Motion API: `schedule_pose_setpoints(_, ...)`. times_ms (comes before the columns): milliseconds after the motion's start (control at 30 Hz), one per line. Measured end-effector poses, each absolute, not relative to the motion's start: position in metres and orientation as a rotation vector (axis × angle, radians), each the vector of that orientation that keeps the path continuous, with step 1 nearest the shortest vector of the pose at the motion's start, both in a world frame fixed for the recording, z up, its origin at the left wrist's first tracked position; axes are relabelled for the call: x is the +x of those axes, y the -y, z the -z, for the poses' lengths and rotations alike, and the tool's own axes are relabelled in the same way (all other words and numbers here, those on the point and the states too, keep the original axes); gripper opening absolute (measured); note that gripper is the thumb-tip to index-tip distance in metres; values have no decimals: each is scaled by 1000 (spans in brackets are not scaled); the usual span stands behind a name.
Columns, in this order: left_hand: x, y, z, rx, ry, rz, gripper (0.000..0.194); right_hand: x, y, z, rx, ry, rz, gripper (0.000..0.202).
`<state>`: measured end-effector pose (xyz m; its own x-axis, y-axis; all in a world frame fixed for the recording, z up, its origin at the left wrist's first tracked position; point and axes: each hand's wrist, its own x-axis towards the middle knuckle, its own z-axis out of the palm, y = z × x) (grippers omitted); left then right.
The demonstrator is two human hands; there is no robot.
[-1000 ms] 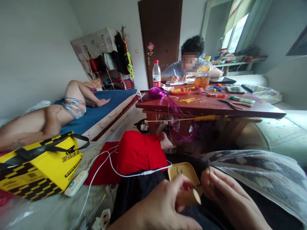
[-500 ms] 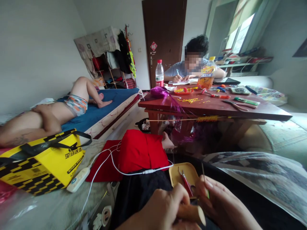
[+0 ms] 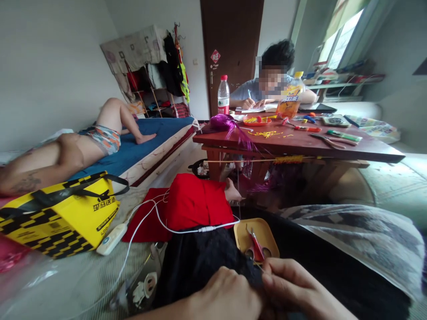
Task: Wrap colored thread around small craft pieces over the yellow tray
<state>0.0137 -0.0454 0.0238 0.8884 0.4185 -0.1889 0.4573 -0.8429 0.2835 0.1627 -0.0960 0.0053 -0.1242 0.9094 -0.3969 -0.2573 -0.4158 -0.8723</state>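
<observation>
My left hand [image 3: 227, 293] is closed, its back towards me at the bottom centre. Its fingers and whatever they hold are hidden. Close beside it, my right hand [image 3: 296, 284] pinches a thin strand [image 3: 259, 266] between thumb and forefinger; whether this is wire or thread cannot be told. Just beyond the hands, a yellow tray [image 3: 272, 232] rests on black cloth [image 3: 203, 262] over my lap. Red-handled scissors [image 3: 256, 248] lie in the tray, with a small hooked metal tip beside their blades.
Ahead stands a low red-brown table [image 3: 373, 150] with purple fibres [image 3: 224, 124], yellow pieces [image 3: 265, 134], pliers [image 3: 328, 140] and bottles. A person [image 3: 276, 58] writes behind it. Another person [image 3: 80, 146] lies on a bed at left. A white cable [image 3: 187, 231] crosses red cloth [image 3: 196, 202].
Both hands have moved lower, and the left has turned so that its wooden handle is out of sight. The upright thin piece at my right hand now shows as a short slanting strand.
</observation>
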Motion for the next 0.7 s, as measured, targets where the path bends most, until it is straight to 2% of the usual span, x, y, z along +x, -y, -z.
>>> schedule_pose_setpoints(67,13,48,-20,2739,-701,187,27,159,94,3,-1189,565,-1786,44)
schedule_pose_setpoints(200,12,47,-19,2729,-711,187,41,151,91,14,-1035,469,-1831,44)
schedule_pose_setpoints(400,9,54,-8,2812,-602,300,21,142,94,29,-981,396,-1835,52)
schedule_pose_setpoints(600,-2,64,17,2861,-508,42,27,137,95,45,-950,372,-1830,52)
schedule_pose_setpoints(700,-6,64,19,2688,-591,-45,32,138,92,45,-969,319,-1767,50)
